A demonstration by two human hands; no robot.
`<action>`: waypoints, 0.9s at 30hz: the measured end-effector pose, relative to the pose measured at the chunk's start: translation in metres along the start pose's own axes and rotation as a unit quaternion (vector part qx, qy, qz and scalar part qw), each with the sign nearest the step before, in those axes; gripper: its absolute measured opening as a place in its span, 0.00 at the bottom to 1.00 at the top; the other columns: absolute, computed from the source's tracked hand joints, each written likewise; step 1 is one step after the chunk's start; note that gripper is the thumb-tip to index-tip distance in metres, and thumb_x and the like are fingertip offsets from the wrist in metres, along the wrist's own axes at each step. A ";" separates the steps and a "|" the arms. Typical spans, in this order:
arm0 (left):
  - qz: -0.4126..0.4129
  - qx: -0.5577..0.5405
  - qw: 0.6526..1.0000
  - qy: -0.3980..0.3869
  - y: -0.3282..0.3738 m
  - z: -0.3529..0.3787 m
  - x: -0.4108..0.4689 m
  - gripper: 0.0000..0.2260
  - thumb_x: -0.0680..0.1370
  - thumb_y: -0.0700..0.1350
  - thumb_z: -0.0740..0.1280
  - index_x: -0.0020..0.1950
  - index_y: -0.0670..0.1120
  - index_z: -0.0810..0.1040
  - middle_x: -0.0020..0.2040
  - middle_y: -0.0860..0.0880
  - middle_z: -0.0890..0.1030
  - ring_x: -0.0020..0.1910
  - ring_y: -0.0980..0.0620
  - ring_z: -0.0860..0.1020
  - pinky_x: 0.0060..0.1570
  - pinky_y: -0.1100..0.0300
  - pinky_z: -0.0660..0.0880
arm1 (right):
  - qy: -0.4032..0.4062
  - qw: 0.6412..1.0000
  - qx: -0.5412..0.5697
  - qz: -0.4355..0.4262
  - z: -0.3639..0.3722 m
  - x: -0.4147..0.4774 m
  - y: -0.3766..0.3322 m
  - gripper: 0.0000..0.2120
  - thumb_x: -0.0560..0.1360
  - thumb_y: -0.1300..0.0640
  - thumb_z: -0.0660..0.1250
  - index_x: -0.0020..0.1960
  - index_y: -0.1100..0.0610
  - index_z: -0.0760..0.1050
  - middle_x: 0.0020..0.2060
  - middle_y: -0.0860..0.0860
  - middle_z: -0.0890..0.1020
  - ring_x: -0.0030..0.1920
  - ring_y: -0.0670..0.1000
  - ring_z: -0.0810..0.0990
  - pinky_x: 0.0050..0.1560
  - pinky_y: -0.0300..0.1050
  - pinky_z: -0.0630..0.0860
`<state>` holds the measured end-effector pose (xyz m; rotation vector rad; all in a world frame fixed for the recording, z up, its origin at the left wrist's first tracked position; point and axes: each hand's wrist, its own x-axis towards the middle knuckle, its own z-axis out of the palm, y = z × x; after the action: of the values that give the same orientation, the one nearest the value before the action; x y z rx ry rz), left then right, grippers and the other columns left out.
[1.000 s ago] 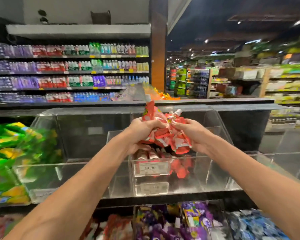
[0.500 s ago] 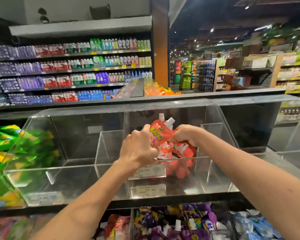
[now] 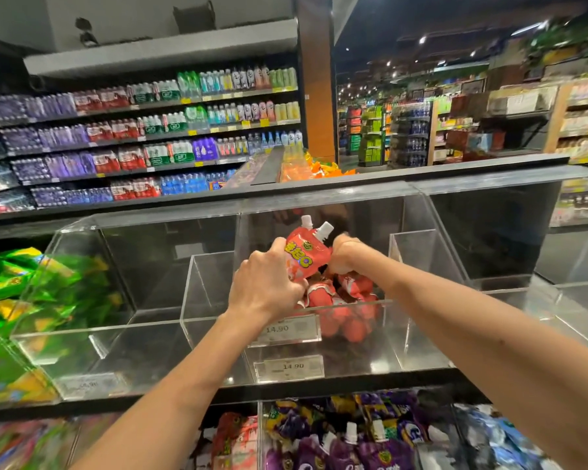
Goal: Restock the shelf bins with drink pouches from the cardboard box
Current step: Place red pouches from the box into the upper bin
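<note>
Pouches [image 3: 306, 256], a red bundle, sit between our two hands just above the middle bin [image 3: 360, 357], over its open top. Our left grip [image 3: 265, 290] is clamped on the bundle's left side with fingers curled round it. Our right grip [image 3: 345, 254] is clamped on the right side, though its fingertips are hidden behind the packs.

Below the bundle a low pile [image 3: 350, 317] of the same red pouches already lies in the bin, behind the front wall and its price label [image 3: 286, 329]. We judge the restock as begun but far from finished: this handful is not yet let go, the pile reaches only a little way up the wall, and the box is out of view, so we cannot tell how much stock is left.

The front pouch stands near upright, its long axis running bottom to top with a slight lean to the right. Its white cap [image 3: 325, 228] points up and away from us, printed face toward us. A second cap shows just beside it, pointing much the same way.

Green packs [image 3: 31, 300] fill a bin to the far left.
</note>
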<state>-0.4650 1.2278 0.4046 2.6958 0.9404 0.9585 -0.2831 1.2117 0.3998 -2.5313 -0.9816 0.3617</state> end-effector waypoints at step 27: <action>-0.166 -0.366 0.907 -0.128 -0.002 -0.046 0.003 0.13 0.75 0.47 0.73 0.53 0.46 0.71 0.47 0.42 0.83 0.38 0.48 0.83 0.44 0.48 0.83 | -0.074 0.881 0.434 -0.172 -0.039 -0.096 0.008 0.18 0.68 0.53 0.79 0.53 0.57 0.78 0.45 0.55 0.86 0.45 0.54 0.86 0.44 0.49 0.83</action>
<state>-0.4924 1.2273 0.4420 1.8920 0.7491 0.6765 -0.3323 1.1295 0.4399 -1.5087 -0.9967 0.7030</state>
